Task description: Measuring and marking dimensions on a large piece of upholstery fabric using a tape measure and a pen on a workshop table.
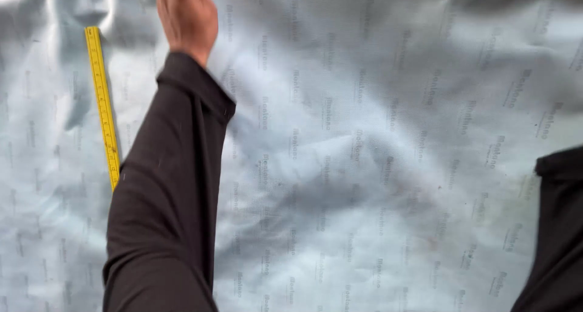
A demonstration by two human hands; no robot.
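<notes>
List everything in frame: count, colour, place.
fabric sheet: 1, pale grey-blue with a repeated faint print, wrinkled, fills the whole view
measuring ruler: 1, yellow with dark marks, lies on the sheet at upper left, partly behind the left sleeve
left hand: 1, at the top edge, fingers cut off by the frame
left sleeve: 1, black, runs from the bottom edge up to the wrist
right sleeve: 1, black, lower right edge; hand out of view

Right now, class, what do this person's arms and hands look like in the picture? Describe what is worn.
Both arms wear long black sleeves. The left sleeve is smooth and close-fitting, ending in a folded cuff at the wrist. The left hand is bare, with no glove, its fingers cut off by the top edge. Only part of the right sleeve shows; the right hand is out of view.
</notes>
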